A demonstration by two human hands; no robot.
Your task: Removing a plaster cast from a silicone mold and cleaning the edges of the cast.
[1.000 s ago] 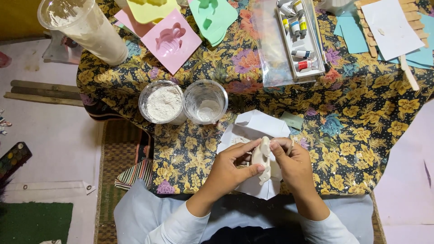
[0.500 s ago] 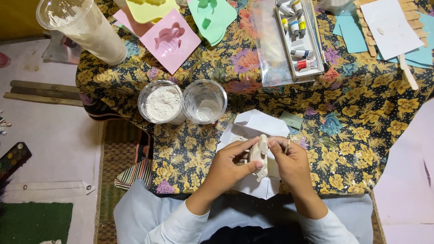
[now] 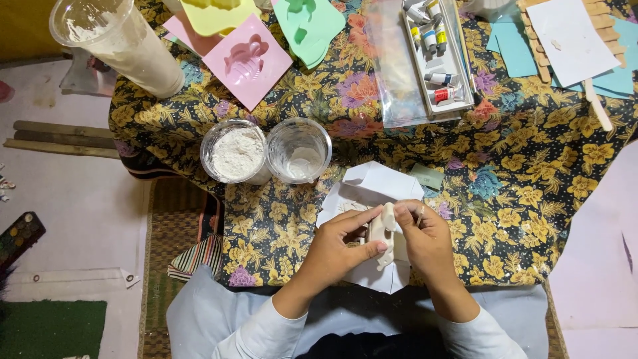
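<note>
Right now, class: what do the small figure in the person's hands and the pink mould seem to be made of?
The small figure, pinched between left hand and right hand: probably plaster or clay, matte off-white and chalky. The pink mould: likely thin plastic or silicone, smooth with a pressed-in shape; which one is unclear.

This looks like a home craft corner, set up on a low table under a dark floral tablecloth [image 3: 531, 199]. On the cloth's far side lie pastel silicone moulds [image 3: 247, 61], a clear box of paint tubes [image 3: 435, 56] and sheets of coloured paper [image 3: 578, 40]. Nearer its left edge stand two plastic cups [image 3: 266, 151] of white powder. Beyond that edge, woven mats [image 3: 174, 226] cover a bare floor, where a paint palette [image 3: 18, 236] lies.
</note>
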